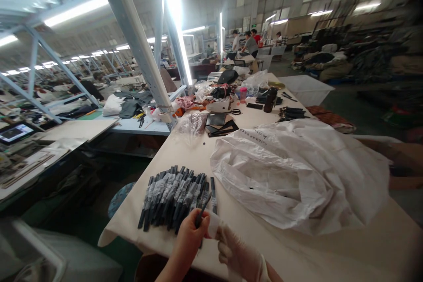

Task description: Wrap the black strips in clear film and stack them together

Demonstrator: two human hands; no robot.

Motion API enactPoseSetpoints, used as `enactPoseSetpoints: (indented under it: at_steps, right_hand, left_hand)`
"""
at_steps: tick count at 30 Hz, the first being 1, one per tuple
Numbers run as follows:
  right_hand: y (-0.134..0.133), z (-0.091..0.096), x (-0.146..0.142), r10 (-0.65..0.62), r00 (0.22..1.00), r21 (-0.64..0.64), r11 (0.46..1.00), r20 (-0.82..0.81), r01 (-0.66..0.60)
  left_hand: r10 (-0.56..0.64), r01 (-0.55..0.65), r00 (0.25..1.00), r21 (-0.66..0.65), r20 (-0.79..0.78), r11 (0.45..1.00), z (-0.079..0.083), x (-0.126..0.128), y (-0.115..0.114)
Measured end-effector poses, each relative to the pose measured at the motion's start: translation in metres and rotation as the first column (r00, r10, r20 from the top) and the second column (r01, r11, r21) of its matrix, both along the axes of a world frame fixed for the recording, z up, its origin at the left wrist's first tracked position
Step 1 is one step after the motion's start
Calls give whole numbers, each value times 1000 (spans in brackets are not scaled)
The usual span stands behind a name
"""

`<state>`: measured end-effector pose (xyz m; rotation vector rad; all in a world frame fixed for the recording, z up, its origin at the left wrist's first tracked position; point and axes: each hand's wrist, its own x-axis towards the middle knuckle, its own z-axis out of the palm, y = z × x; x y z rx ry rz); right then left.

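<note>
My left hand [191, 233], bare, is closed on a thin black strip [202, 209] that sticks up from its fingers near the table's front edge. My right hand [236, 251] wears a white glove and pinches a small white wrap [213, 224] at the strip's lower end, touching the left hand. Just beyond both hands lies a fanned pile of several black strips with pale wrappers [175, 196] on the cream table [297, 246].
A big crumpled white plastic bag [297, 172] fills the table's right side. Farther back lie black flat pieces [220, 123], scissors [235, 111], a dark bottle [270, 99], clear bags and a white bin [307, 88]. People work at distant tables. A metal post [139, 39] rises at left.
</note>
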<state>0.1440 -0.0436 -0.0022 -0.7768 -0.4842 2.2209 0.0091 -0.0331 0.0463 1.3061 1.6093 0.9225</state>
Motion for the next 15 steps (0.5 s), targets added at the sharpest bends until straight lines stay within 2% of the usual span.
enactPoseSetpoints:
  at_steps: [3,5,8,10,13,15]
  right_hand:
    - [9,-2,1,-42,990,175,984,137,17]
    - [15,-3,4,-111,978,219,973,178,71]
    - [23,-3,13,-235,959,119,969,158,218]
    - [28,-2,19,-302,941,78,953,153,294]
    - [35,0,24,-355,923,122,933,151,339]
    - [37,1,24,-370,916,144,926,154,350]
  left_hand:
    - [-68,66,997,-67,-26,996,-16,5,-4]
    - [-114,110,992,-96,-46,989,-17,2,-7]
    - [-189,175,962,-83,-198,981,-4,-4,-14]
    - [-252,241,911,-74,-328,968,9,-5,-21]
    - [-308,313,826,-69,-473,947,23,1,-28]
    - [-304,330,773,-57,-557,942,26,7,-29]
